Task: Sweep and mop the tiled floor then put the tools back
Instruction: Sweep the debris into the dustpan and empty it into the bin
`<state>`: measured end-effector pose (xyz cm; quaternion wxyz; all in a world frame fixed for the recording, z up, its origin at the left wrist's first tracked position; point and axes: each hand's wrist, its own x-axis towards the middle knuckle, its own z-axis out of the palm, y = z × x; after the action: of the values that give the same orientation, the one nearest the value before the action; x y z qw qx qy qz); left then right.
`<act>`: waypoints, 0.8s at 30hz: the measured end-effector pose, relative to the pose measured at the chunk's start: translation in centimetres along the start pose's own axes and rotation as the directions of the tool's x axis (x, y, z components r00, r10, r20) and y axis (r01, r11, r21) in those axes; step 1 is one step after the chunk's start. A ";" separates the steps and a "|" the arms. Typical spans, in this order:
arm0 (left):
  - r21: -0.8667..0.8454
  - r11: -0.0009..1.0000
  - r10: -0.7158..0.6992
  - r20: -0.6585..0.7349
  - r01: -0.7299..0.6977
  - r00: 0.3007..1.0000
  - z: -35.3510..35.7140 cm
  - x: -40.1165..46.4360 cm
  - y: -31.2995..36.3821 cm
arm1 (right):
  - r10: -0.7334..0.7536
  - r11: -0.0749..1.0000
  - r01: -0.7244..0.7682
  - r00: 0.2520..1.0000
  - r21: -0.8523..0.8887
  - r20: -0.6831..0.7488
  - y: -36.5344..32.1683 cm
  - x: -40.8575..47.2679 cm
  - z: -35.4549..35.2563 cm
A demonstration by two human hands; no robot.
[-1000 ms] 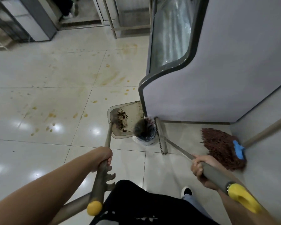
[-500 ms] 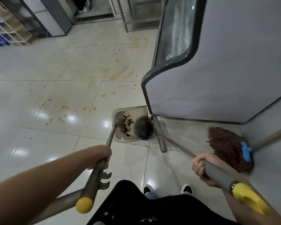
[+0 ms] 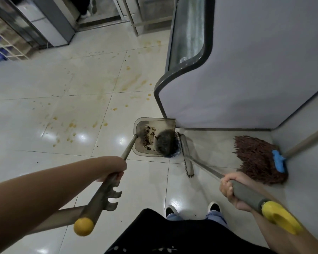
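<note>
Since a second ago the dustpan [image 3: 152, 136] has swung right, over the small bin [image 3: 173, 150] at frame centre (dark debris inside the pan). Left hand [image 3: 112, 168] grips its long handle; right hand [image 3: 231, 187] curls round the broom [image 3: 188, 158] handle. At right, the mop [image 3: 255, 160] rests on the stained tiled floor [image 3: 62, 99] beside a grey cabinet [image 3: 255, 70].
</note>
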<state>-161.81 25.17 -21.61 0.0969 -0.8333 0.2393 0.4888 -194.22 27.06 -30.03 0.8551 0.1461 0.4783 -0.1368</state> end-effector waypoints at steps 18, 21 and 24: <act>-0.009 0.998 0.058 -0.092 -0.059 0.994 0.2 1.5 2.0 | -0.028 0.985 0.023 0.999 0.169 0.031 1.2 2.1 -1.3; -0.044 0.998 0.037 -0.081 -0.041 0.996 0.0 1.5 1.8 | -0.055 0.993 0.057 0.998 0.103 -0.024 1.0 2.0 -1.3; 0.064 0.997 0.045 -0.092 -0.039 0.995 0.4 2.0 1.6 | -0.139 0.988 0.137 0.990 0.071 0.013 1.1 2.2 -0.9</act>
<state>-162.12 23.31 -23.46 0.1015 -0.8465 0.2761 0.4437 -193.46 28.18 -32.24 0.8420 0.1414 0.4747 -0.2137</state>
